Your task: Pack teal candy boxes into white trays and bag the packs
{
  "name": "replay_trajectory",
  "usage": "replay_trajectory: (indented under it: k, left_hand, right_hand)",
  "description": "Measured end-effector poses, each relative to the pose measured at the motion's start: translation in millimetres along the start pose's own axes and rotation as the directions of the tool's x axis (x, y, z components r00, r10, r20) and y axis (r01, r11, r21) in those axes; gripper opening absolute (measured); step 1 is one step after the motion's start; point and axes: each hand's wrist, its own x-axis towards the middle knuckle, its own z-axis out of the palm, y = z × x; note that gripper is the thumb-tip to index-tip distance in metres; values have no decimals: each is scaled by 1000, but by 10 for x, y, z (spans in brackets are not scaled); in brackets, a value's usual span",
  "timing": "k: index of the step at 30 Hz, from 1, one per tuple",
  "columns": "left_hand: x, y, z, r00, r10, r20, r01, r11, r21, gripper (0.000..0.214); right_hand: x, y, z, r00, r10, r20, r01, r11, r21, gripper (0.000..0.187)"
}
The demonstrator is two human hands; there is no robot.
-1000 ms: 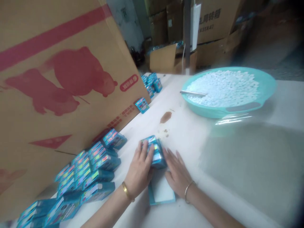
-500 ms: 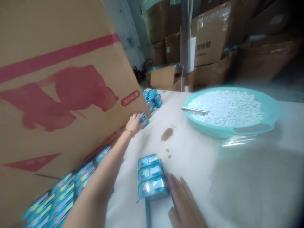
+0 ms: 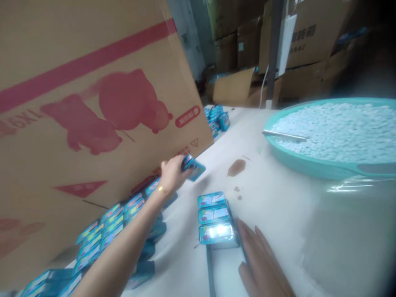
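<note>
My left hand point(image 3: 173, 175) is closed around a small blue tin point(image 3: 196, 170), holding it tilted above the table near the carton's lower corner. Three similar blue tins point(image 3: 213, 215) stand in a row, lids up, in a narrow blue-edged tray or frame point(image 3: 210, 270) in front of me. Along the right side of that frame lies my right hand point(image 3: 261, 258), fingers stretched out and touching or very near its edge. Under my left forearm, several blue tins point(image 3: 107, 235) stand in rows beside the carton, partly hidden by the arm.
A big cardboard carton point(image 3: 130, 111) with red print rises on the left. More blue tins point(image 3: 218, 117) stand beyond its corner. At right, a turquoise basin point(image 3: 291, 159) holds many pale tablets and a metal rod point(image 3: 284, 135). Cardboard boxes point(image 3: 232, 86) are stacked behind the white table point(image 3: 266, 198).
My left hand has drawn the tin away from the carton's corner, nearer to me, and tipped it. My right hand stays beside the frame. The view has swung left.
</note>
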Motion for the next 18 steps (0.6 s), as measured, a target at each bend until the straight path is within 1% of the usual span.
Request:
replay_trajectory:
  k: [2, 3, 5, 7, 9, 11, 12, 13, 15, 16, 17, 18]
  left_hand:
    - [-502, -117, -204, 995, -26, 91, 29, 999, -30, 32]
    - [-718, -167, -258, 989, -47, 137, 51, 998, -25, 30]
    - [-1037, -250, -270, 978, -105, 180, 103, 994, 22, 29]
    - [-1194, -324, -197, 977, -153, 147, 139, 985, 102, 27]
    - [-1219, -408, -100, 981, -173, 85, 153, 967, 203, 26]
    - [-1160, -515, -20, 982, -185, 32, 168, 942, 290, 31]
    - [-1115, -580, 11, 982, -191, 17, 176, 933, 314, 39]
    - [-1065, -651, 38, 981, -191, 14, 177, 931, 320, 51]
    - [-967, -805, 87, 984, -167, 62, 142, 944, 298, 84]
    - [-923, -881, 113, 982, -151, 114, 115, 953, 279, 100]
    - [-885, -952, 138, 975, -139, 176, 91, 962, 258, 113]
    - [-852, -1012, 163, 963, -133, 232, 76, 968, 238, 121]
  right_hand:
    - [-8, -9, -1, 1000, 20, 6, -20, 1000, -7, 83]
    - [-11, -15, -6, 1000, 27, 11, -27, 1000, -10, 83]
    - [-13, -28, -22, 999, 37, 23, -37, 999, -14, 81]
    - [-11, -38, -38, 999, 36, 26, -35, 999, -20, 79]
    - [-5, -42, -48, 1000, 20, 17, -20, 1000, -24, 78]
    - [2, -38, -50, 1000, -1, 12, 1, 1000, -18, 79]
    - [5, -34, -49, 1000, -10, 16, 11, 1000, -13, 80]
    - [7, -30, -48, 1000, -18, 25, 18, 1000, -8, 80]
    - [6, -21, -45, 999, -23, 45, 23, 1000, -5, 80]
    - [4, -17, -43, 998, -22, 53, 22, 1000, -7, 80]
    - [0, -12, -40, 998, -19, 56, 19, 1000, -9, 80]
    - [-4, -9, -37, 998, -18, 58, 18, 1000, -11, 80]
